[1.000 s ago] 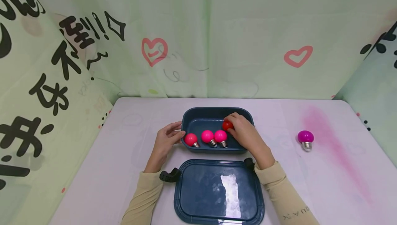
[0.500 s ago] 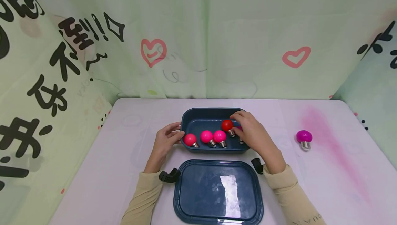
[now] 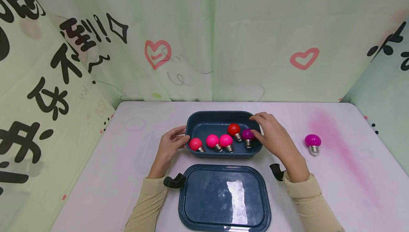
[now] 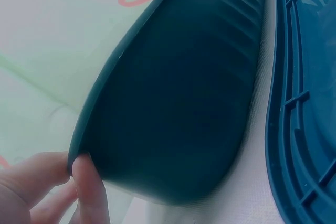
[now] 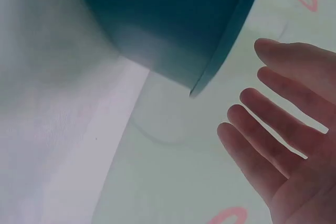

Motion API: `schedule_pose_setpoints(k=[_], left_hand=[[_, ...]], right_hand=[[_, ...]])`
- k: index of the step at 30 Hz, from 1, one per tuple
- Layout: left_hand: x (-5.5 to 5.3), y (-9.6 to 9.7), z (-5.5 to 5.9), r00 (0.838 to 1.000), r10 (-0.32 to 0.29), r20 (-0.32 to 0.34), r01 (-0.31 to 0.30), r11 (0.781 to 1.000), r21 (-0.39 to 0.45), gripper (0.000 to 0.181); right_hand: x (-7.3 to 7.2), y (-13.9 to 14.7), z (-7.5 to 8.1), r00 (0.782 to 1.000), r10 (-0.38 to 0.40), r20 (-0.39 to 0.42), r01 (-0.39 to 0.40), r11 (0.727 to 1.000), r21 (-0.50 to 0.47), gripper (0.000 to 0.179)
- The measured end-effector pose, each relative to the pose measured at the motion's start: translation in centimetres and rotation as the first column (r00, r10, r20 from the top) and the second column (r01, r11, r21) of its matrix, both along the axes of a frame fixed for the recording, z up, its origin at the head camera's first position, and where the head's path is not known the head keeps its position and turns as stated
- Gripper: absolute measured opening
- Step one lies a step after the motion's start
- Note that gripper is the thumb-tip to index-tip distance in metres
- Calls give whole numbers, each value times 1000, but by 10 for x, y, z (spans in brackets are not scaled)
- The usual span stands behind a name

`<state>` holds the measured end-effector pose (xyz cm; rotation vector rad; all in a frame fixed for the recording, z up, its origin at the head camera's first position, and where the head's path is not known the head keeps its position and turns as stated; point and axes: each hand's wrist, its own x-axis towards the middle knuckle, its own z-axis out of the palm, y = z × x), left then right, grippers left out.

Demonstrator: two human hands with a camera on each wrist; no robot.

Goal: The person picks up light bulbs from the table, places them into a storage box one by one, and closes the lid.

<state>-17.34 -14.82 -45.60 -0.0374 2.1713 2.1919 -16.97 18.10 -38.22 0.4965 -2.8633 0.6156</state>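
At its left end, the dark blue plastic box (image 3: 204,122) has its rim pinched between the thumb and fingers of my left hand (image 3: 170,146); the left wrist view shows this grip on the box wall (image 4: 173,98). Several round light bulbs with silver screw bases lie inside: a pinkish-red bulb (image 3: 195,143), two pink bulbs (image 3: 212,140), a red bulb (image 3: 234,129) and a purple bulb (image 3: 247,134). My right hand (image 3: 273,134) holds nothing, its fingertips over the box's right rim close to the purple bulb. Its fingers (image 5: 257,153) look extended in the right wrist view.
In front of the box lies its dark blue lid (image 3: 220,196), flat on the white table (image 3: 143,122). Another purple bulb (image 3: 312,140) stands on the table to the right. Printed cloth (image 3: 249,40) hangs behind and at both sides.
My right hand has let go of bulbs in the box and moved right to its rim, uncovering the red bulb and then the purple one. The left hand stays at the rim.
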Motion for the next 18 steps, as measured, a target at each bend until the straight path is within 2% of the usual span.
schedule_pose_setpoints(k=[13,18], left_hand=[[0,0,0,1000,0,2,0,1000,-1,46],[0,0,1,1000,1,3,-1,1000,1,46]], right_hand=[[2,34,2,998,-11,-70,10,1000,-17,40],[4,45,2,998,-36,-59,35,999,-28,41]])
